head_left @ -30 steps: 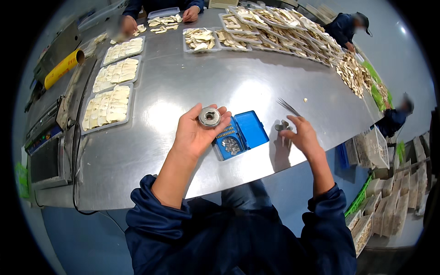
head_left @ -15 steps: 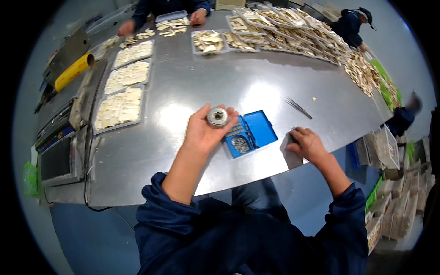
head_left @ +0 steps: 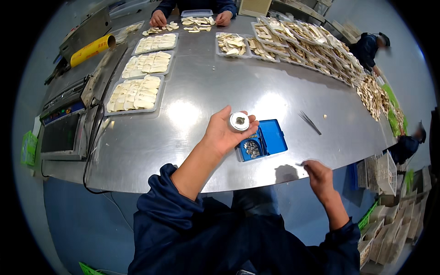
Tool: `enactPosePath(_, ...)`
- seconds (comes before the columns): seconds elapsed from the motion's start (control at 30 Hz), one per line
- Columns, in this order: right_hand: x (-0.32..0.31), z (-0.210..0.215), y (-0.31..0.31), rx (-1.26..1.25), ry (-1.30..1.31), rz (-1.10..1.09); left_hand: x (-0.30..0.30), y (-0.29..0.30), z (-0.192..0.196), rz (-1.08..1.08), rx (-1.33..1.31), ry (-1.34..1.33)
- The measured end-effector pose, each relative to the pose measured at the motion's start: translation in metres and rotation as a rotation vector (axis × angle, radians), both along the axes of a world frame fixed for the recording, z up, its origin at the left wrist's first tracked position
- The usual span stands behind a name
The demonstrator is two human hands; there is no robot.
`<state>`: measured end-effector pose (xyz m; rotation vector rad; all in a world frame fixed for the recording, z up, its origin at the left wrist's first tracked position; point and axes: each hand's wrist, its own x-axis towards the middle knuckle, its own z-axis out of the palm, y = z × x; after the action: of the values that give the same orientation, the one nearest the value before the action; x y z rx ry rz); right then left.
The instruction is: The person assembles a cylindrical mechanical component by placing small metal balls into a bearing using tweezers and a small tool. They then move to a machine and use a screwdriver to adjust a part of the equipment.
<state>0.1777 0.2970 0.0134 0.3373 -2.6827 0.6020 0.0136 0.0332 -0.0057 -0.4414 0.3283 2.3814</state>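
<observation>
The right hand has drawn back toward the table edge, pinching a small part, while the left hand cradles the ring, best kept level, the box just beside its fingers.

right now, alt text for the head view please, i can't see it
A bare left hand holds a round metal part by an open blue box of small metal pieces on a metal table. The right hand pinches a small, unclear item; tweezers lie beyond, and trays hold pale slices.
</observation>
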Motion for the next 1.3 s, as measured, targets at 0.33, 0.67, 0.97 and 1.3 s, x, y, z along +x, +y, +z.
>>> enactPosePath(0.33,-0.140,0.067,-0.106,0.138,0.132,0.535,-0.001,-0.003,-0.009,-0.053,0.021,0.126)
enactPosePath(0.67,-0.156,0.058,-0.121,0.283,0.010,0.541,0.001,-0.003,-0.008,-0.040,0.027,0.129)
enactPosePath(0.97,-0.157,0.058,-0.121,0.305,0.053,0.561,0.001,-0.004,-0.003,-0.052,-0.013,0.106)
enactPosePath(1.3,-0.155,0.057,-0.131,0.239,-0.165,0.387,0.001,-0.001,-0.010,-0.030,-0.011,0.170)
